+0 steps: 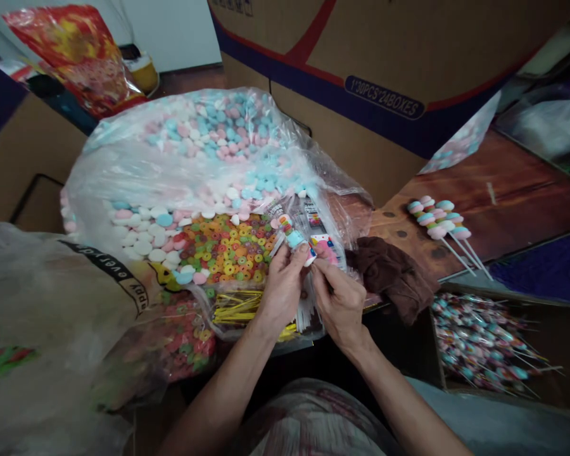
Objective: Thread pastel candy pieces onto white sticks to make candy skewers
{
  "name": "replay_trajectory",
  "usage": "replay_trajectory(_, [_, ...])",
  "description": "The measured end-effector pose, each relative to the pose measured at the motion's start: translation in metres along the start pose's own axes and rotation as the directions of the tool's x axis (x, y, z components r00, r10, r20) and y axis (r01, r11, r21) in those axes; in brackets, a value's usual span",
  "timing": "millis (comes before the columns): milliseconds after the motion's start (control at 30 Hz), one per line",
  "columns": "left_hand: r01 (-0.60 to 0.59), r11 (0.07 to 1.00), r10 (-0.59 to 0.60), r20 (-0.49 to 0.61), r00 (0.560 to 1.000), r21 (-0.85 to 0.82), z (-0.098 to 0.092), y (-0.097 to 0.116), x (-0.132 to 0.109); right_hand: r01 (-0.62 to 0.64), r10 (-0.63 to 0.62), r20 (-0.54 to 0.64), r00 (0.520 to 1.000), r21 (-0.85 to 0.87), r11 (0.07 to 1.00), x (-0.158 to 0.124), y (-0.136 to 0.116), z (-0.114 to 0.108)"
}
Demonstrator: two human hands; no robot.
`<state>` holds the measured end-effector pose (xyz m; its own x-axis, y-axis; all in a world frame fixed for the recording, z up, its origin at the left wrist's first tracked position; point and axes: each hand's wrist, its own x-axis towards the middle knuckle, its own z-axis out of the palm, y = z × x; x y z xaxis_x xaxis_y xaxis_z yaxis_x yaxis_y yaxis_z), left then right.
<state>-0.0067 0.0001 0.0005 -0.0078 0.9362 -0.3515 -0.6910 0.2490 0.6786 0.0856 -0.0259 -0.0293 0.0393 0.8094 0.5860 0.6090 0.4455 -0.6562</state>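
A candy skewer (294, 239), with blue marshmallow and coloured gummy rings, appears to be in a clear printed wrapper. My left hand (284, 282) is closed around its lower part, thumb on top. The fingers of my right hand (341, 296) pinch at the bottom end of the same skewer, close beside the left thumb. Just beyond the hands lie printed wrappers (327, 248). Gummy rings (232, 244) in many colours spread to the left of my hands. Yellow twist ties (237, 306) lie beside my left wrist. The stick of the held skewer is hidden by the hands.
A large clear bag (171, 164) of pink, white and blue marshmallows fills the table ahead. Finished marshmallow skewers (439, 218) lie at right, near a brown cloth (394, 275). A box (439, 342) of wrapped skewers stands lower right. A big carton (313, 50) stands behind.
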Motion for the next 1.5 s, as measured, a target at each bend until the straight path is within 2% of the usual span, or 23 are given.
replay_trajectory(67, [0.000,1.000,0.000,0.013,1.000,0.008,-0.002,0.002,0.001,-0.021,0.022,-0.007,1.000,0.028,0.999,0.000,-0.002,0.000])
replay_trajectory(167, [0.022,1.000,-0.022,0.011,1.000,-0.002,-0.006,0.007,0.005,-0.114,0.104,0.126,0.987,0.075,0.991,0.000,-0.008,-0.010])
replay_trajectory(267, [0.030,0.999,-0.031,-0.020,0.999,-0.040,-0.009,0.012,0.009,-0.259,0.222,0.307,0.925,0.084,0.962,-0.001,-0.010,-0.025])
replay_trajectory(367, [0.028,1.000,-0.028,0.005,1.000,-0.013,-0.008,0.012,0.009,-0.389,0.301,0.407,0.862,0.152,0.909,-0.006,-0.009,-0.030])
replay_trajectory(433, [0.040,0.999,-0.041,0.038,0.998,0.030,-0.006,0.010,0.006,-0.431,0.332,0.403,0.853,0.184,0.883,-0.010,-0.008,-0.026])
replay_trajectory(633, [0.120,0.987,-0.130,0.093,0.987,0.111,-0.005,0.006,-0.005,-0.438,0.375,0.257,0.891,0.259,0.861,-0.008,-0.011,-0.012])
replay_trajectory(767, [0.085,0.985,-0.099,0.084,0.992,0.153,-0.011,0.006,-0.006,-0.455,0.392,0.245,0.887,0.308,0.836,-0.001,-0.011,-0.012])
replay_trajectory(900, [0.072,0.954,-0.098,0.075,0.992,0.292,-0.015,0.004,-0.004,-0.463,0.405,0.233,0.884,0.320,0.827,0.002,-0.014,-0.010])
replay_trajectory(1000, [0.035,0.947,-0.059,0.067,0.996,0.318,-0.017,0.001,-0.003,-0.521,0.440,0.286,0.851,0.366,0.771,0.003,-0.017,-0.012])
replay_trajectory(1100, [-0.031,0.930,0.007,0.067,0.998,0.367,-0.021,0.001,0.000,-0.632,0.480,0.417,0.772,0.416,0.654,0.004,-0.017,-0.018])
replay_trajectory(1167, [-0.118,0.858,0.066,0.120,0.991,0.500,-0.024,0.004,0.001,-0.676,0.495,0.463,0.735,0.439,0.592,0.003,-0.015,-0.023])
replay_trajectory(1200, [-0.184,0.787,0.100,0.174,0.980,0.589,-0.026,0.006,0.001,-0.681,0.503,0.460,0.731,0.448,0.579,0.003,-0.013,-0.024])
replay_trajectory(1300, [-0.399,0.491,0.139,0.382,0.914,0.775,-0.031,0.014,-0.002,-0.656,0.511,0.412,0.754,0.453,0.603,0.002,-0.012,-0.025])
replay_trajectory(1367, [-0.457,0.377,0.104,0.454,0.885,0.806,-0.034,0.019,-0.006,-0.631,0.493,0.395,0.775,0.438,0.641,0.001,-0.013,-0.024])
replay_trajectory(1400, [-0.445,0.376,0.082,0.449,0.890,0.813,-0.035,0.021,-0.007,-0.615,0.481,0.387,0.787,0.432,0.659,0.002,-0.014,-0.023])
replay_trajectory(1433, [-0.408,0.415,0.056,0.425,0.904,0.813,-0.036,0.023,-0.009,-0.598,0.468,0.375,0.800,0.427,0.679,0.002,-0.015,-0.022])
replay_trajectory(1500, [-0.286,0.578,0.027,0.333,0.943,0.764,-0.036,0.024,-0.011,-0.565,0.449,0.350,0.822,0.408,0.717,0.001,-0.017,-0.021])
